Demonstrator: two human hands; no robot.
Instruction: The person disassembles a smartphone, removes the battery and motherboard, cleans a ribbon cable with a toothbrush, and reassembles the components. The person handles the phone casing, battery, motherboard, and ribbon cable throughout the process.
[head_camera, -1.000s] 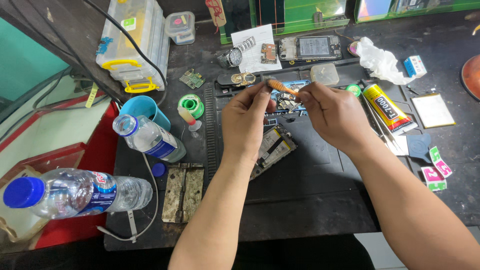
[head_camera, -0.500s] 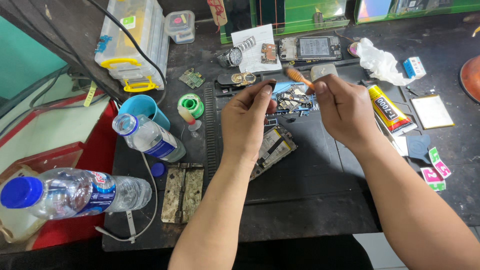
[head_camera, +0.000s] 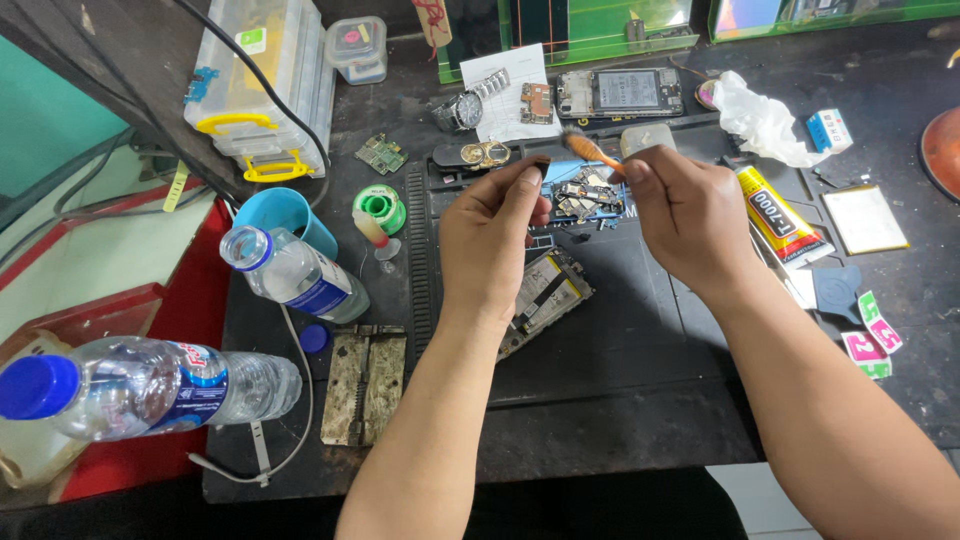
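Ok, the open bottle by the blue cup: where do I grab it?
Take the bottle around its clear body, below the neck, coming from its near right side. It has no cap and leans, so hold it steady; the blue cup crowds its far side.

dark workbench (head_camera: 620, 440) bears bottles (head_camera: 300, 280), glue tube (head_camera: 780, 215).

- Left hand (head_camera: 490, 235): bare, no glove, ring or watch showing.
- Right hand (head_camera: 690, 215): bare too, no glove or ring.
- Both forearms uncovered as far as the lower picture edge, no sleeve or cuff in sight.
- Fingernails cut short and plain.
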